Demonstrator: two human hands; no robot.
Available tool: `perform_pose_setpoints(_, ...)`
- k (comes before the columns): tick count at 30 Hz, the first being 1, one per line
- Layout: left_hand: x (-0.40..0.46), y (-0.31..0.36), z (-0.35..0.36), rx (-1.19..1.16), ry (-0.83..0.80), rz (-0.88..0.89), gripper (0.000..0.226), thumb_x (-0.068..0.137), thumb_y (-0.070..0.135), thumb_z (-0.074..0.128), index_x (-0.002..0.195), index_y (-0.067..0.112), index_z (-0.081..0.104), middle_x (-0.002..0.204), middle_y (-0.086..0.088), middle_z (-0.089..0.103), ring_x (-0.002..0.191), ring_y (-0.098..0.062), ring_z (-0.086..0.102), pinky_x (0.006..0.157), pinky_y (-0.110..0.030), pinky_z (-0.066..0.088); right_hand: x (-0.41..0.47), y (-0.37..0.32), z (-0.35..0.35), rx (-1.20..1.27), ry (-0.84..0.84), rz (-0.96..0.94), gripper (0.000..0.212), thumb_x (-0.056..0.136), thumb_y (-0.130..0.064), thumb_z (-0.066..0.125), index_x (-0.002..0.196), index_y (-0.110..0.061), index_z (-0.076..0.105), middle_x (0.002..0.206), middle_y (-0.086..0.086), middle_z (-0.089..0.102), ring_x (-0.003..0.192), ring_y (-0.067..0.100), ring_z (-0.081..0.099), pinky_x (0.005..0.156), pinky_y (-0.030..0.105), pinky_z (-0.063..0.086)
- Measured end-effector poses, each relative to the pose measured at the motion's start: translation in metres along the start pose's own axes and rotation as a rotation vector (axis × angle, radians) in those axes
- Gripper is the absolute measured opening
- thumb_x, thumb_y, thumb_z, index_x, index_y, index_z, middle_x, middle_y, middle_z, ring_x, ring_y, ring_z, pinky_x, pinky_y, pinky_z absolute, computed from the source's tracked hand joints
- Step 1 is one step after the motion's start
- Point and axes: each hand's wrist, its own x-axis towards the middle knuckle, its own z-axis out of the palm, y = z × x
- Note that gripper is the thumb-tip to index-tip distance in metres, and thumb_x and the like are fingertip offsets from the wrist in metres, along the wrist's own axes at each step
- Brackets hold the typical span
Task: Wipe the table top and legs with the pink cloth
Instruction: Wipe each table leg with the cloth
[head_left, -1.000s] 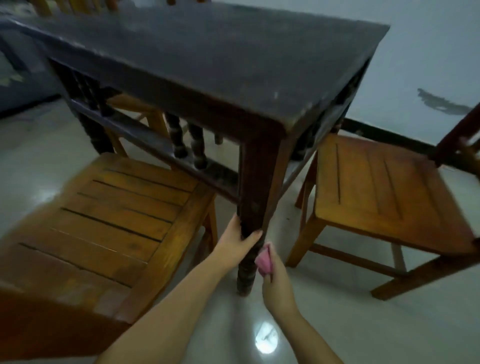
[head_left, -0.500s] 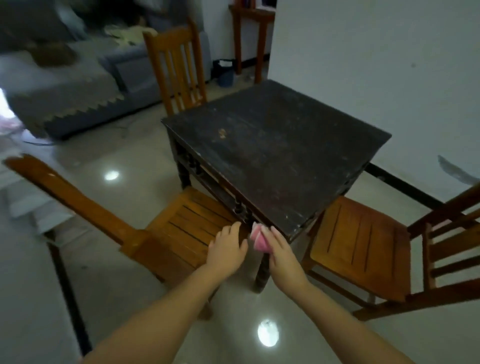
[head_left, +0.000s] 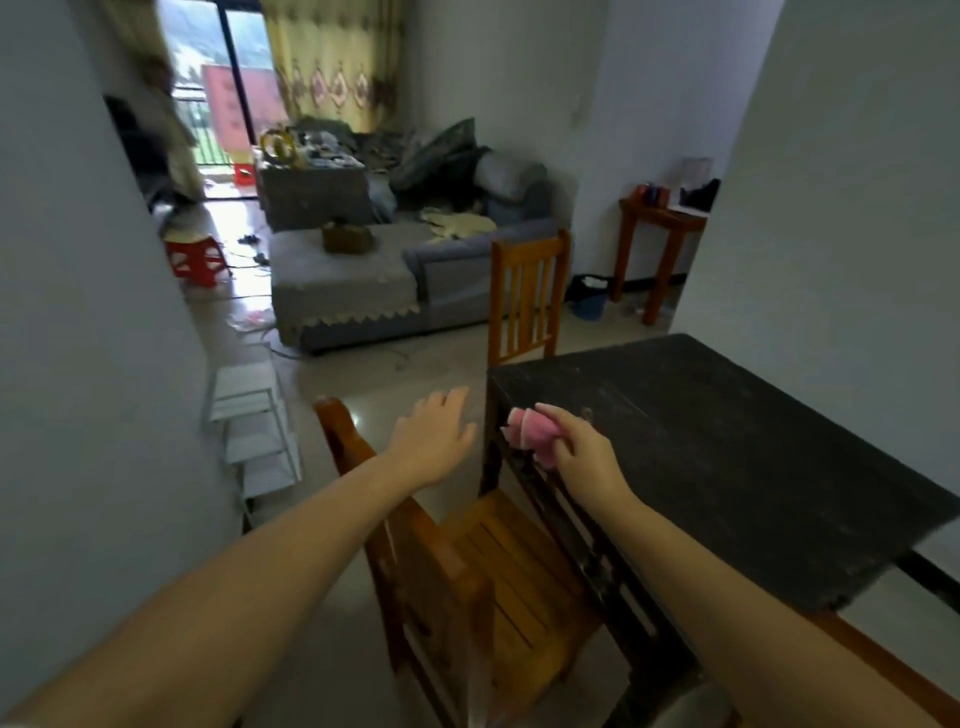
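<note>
The dark wooden table (head_left: 727, 447) fills the right half of the head view, its top worn and scuffed. My right hand (head_left: 582, 457) holds the folded pink cloth (head_left: 530, 431) at the table's left edge, close to the far left corner. My left hand (head_left: 434, 436) hovers open in the air to the left of that corner, above a chair's back rail, touching nothing. The table's carved side rail and near leg (head_left: 649, 670) run down below my right forearm.
One wooden chair (head_left: 498, 582) sits tucked against the table's left side beneath my arms. Another chair (head_left: 527, 296) stands at the far end. White steps (head_left: 254, 426) line the left wall. A grey sofa (head_left: 395, 280) and side table (head_left: 660, 249) stand beyond.
My view has risen from the near table leg up to the room. Both hands lifted from the leg; my right hand carried the cloth along the table's left edge to the far corner.
</note>
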Motion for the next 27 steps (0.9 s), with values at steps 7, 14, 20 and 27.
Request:
perform_pose_setpoints(7, 0.049, -0.126, -0.038, 0.098, 0.017, -0.086, 0.055, 0.093, 0.034, 0.044, 0.143, 0.018, 0.024, 0.141, -0.009, 0.037, 0.126, -0.024, 0.039, 0.102, -0.040, 0.036, 0.103, -0.036, 0.117, -0.084, -0.084, -0.033, 0.033, 0.094, -0.026, 0.046, 0.122, -0.043, 0.051, 0.117, -0.001, 0.059, 0.093, 0.010, 0.061, 0.080, 0.028, 0.055)
perform_pose_setpoints(14, 0.113, -0.232, -0.058, 0.138, -0.089, -0.087, 0.054, 0.093, 0.034, 0.042, 0.141, 0.017, 0.026, 0.141, -0.009, 0.037, 0.127, -0.025, 0.037, 0.104, -0.042, 0.033, 0.195, -0.067, 0.191, -0.183, -0.067, -0.012, 0.033, 0.095, -0.014, 0.047, 0.127, -0.023, 0.051, 0.106, -0.006, 0.055, 0.095, 0.002, 0.047, 0.088, 0.017, 0.037)
perform_pose_setpoints(20, 0.197, -0.274, -0.045, 0.138, -0.141, -0.039, 0.053, 0.093, 0.034, 0.042, 0.141, 0.016, 0.027, 0.142, -0.010, 0.037, 0.128, -0.026, 0.036, 0.105, -0.042, 0.031, 0.281, -0.044, 0.211, -0.239, -0.126, 0.099, 0.035, 0.094, -0.014, 0.049, 0.128, -0.017, 0.051, 0.120, 0.005, 0.058, 0.112, 0.015, 0.054, 0.096, 0.024, 0.041)
perform_pose_setpoints(27, 0.301, -0.302, -0.024, 0.155, -0.216, -0.002, 0.052, 0.093, 0.036, 0.041, 0.140, 0.017, 0.028, 0.141, -0.010, 0.038, 0.128, -0.027, 0.037, 0.103, -0.041, 0.033, 0.371, -0.019, 0.220, -0.177, -0.059, 0.096, 0.032, 0.097, -0.014, 0.043, 0.125, -0.016, 0.057, 0.114, 0.016, 0.060, 0.103, 0.031, 0.057, 0.084, 0.027, 0.042)
